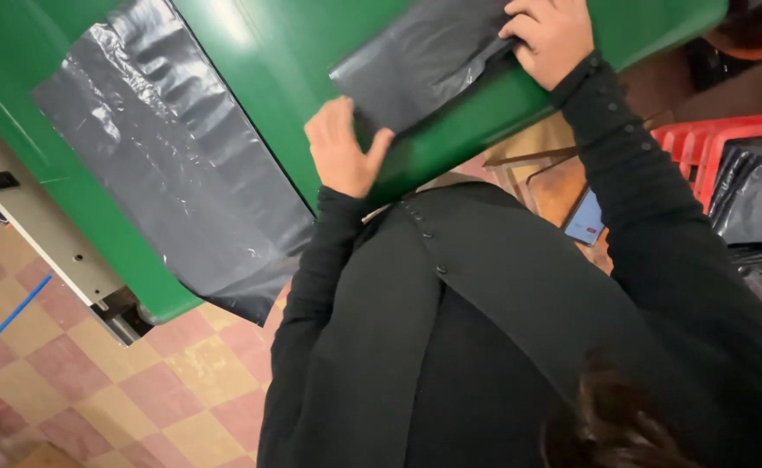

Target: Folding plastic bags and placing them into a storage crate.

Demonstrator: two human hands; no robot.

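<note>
A folded black plastic bag (420,65) lies on a green table (268,78) near its front edge. My left hand (342,152) rests on the bag's near corner, thumb and fingers pinching its edge. My right hand (550,36) presses down on the bag's far right end, fingers curled over it. Both arms are in black sleeves. A long sheet of black plastic film (173,165) lies flat across the table to the left and hangs over the front edge.
A grey machine frame (47,234) runs under the table's left side. Red plastic crates (710,139) stand at right with black bags (758,195) piled on them. A phone (584,221) shows near my right elbow. The floor (121,381) is pink and yellow checked tile.
</note>
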